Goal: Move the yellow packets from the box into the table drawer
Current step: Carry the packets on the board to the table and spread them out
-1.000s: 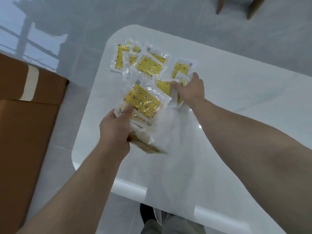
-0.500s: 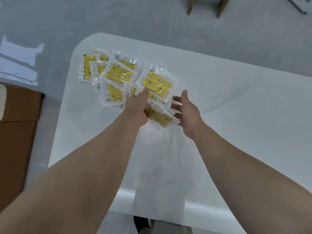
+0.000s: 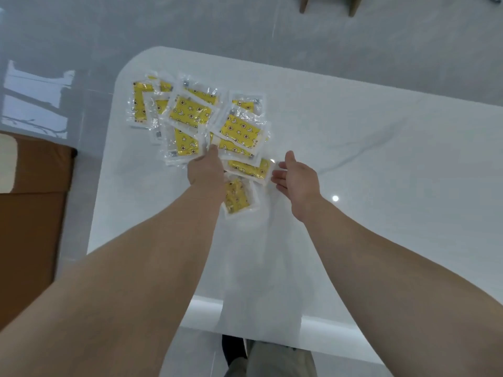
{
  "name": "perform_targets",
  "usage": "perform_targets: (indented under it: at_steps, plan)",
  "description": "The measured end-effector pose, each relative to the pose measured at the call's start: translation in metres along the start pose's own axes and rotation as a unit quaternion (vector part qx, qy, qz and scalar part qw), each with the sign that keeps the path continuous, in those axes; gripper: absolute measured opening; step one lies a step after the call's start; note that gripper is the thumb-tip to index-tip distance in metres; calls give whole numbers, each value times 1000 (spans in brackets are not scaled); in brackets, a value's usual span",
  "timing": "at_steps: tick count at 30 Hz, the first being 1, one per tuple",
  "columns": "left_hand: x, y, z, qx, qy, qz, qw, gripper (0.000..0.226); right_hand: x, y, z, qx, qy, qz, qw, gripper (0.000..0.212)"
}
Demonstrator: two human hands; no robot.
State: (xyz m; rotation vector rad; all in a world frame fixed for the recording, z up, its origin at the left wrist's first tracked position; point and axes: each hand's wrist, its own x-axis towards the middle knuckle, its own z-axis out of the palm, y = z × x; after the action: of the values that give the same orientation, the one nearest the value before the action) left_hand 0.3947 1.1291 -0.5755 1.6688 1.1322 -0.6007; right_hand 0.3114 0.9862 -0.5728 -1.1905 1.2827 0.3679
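Several yellow packets in clear wrappers lie in a loose pile near the far left corner of the white table. My left hand rests at the near edge of the pile, thumb on top, closed on a fanned stack of yellow packets; one of them sticks out under the hand. My right hand is open just right of that stack, fingertips at the edge of a packet. No drawer is in view.
A brown cardboard box stands on the floor left of the table. Two wooden chair legs show at the far top. My legs and a shoe are below the table's near edge.
My left hand carried its stack forward and down to the pile's near edge. My right hand let go of the packet it was touching, drew back to the right and opened.
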Motion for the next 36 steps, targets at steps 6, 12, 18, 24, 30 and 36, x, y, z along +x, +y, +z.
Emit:
perform_targets:
  at_steps: [6,12,18,24,30,36]
  plan:
    - [-30,-5,-57,-59,9,-2,998,14,-50,3,-1,-42,-6,-18,999,32]
    - [-105,-19,-137,-209,-10,-67,976,9,-132,11,6,-94,-39,-53,993,30]
    - [-204,-55,-239,-203,-30,-46,978,4,-240,39,24,-137,-114,-72,981,28]
    - [-286,-137,-345,-240,-17,-10,971,12,-357,97,42,-210,-204,-111,950,29]
    - [-357,-254,-449,-375,78,-17,924,2,-467,180,59,-310,-308,-140,888,28]
    - [-416,-380,-522,-527,170,-56,831,4,-555,271,77,-438,-401,-179,784,23]
